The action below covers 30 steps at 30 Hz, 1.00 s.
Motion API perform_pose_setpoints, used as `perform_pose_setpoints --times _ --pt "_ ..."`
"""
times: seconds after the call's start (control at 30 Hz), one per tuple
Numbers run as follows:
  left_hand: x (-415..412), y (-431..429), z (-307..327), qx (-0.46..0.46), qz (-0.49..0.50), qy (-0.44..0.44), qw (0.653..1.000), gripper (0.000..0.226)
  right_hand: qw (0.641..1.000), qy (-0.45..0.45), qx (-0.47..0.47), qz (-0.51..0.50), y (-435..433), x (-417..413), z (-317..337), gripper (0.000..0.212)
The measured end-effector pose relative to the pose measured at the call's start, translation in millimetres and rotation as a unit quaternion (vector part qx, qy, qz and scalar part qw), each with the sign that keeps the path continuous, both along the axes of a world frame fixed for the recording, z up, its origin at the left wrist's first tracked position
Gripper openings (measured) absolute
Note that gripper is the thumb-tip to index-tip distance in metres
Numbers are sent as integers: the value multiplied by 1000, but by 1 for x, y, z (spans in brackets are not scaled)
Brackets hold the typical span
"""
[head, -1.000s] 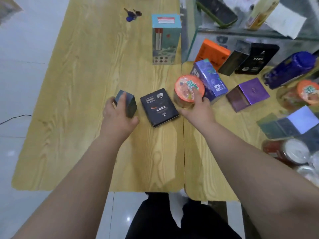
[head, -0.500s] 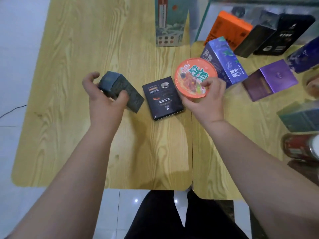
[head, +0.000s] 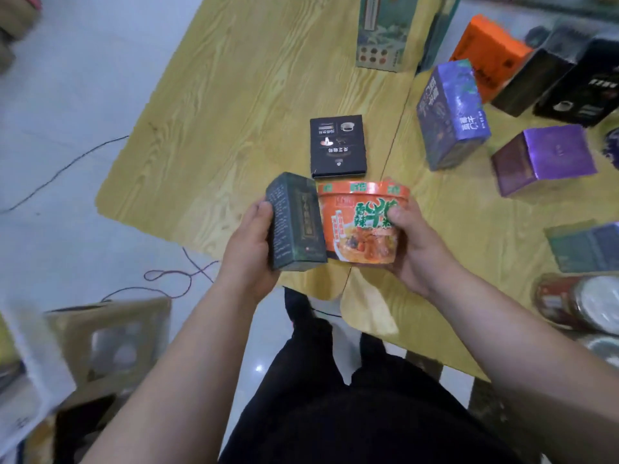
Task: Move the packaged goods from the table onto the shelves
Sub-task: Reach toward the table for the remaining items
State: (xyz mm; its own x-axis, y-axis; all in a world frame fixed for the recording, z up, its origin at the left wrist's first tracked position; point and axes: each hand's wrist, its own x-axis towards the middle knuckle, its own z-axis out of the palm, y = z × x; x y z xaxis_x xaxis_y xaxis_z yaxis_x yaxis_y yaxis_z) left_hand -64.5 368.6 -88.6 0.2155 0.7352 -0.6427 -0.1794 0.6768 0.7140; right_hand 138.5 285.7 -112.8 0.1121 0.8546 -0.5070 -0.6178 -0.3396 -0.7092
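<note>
Above the wood-grain table (head: 254, 95), left hand (head: 249, 242) grips a dark rectangular carton (head: 294, 222), right hand (head: 413, 242) a round orange bowl (head: 361, 222).

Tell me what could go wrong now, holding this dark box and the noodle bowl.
The right hand grips the noodle bowl from one side only, so it may tip or slip.
The left hand holds the dark box close beside the bowl; they could knock together.
A cable loops on the floor nearby, a possible trip with both hands full.
</note>
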Motion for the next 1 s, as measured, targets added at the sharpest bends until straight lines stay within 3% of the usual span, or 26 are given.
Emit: perform_pose_setpoints --times 0.07,0.13,0.37,0.47,0.53,0.67,0.83,1.0 --pt "-8 -32 9 13 7 5 1000 44 999 7 2 38 -15 -4 8 83" --pt "-17 -65 17 34 22 16 999 54 996 9 2 84 -28 -12 14 80" --pt "-79 -165 51 101 169 20 980 54 971 29 23 236 -58 -75 43 95" --pt "-116 -210 69 125 245 27 961 48 943 46 48 325 -68 -120 58 112" --pt "-144 -243 82 142 298 40 943 41 927 50 60 368 -78 -158 70 106" --pt "-202 -319 108 174 402 83 895 40 885 40 81 456 -115 -244 93 93" --pt "-273 -452 133 191 541 120 810 31 798 54 113 589 -209 -362 118 122" --pt "-324 -610 157 181 664 158 708 34 699 66 133 700 -339 -467 136 101"
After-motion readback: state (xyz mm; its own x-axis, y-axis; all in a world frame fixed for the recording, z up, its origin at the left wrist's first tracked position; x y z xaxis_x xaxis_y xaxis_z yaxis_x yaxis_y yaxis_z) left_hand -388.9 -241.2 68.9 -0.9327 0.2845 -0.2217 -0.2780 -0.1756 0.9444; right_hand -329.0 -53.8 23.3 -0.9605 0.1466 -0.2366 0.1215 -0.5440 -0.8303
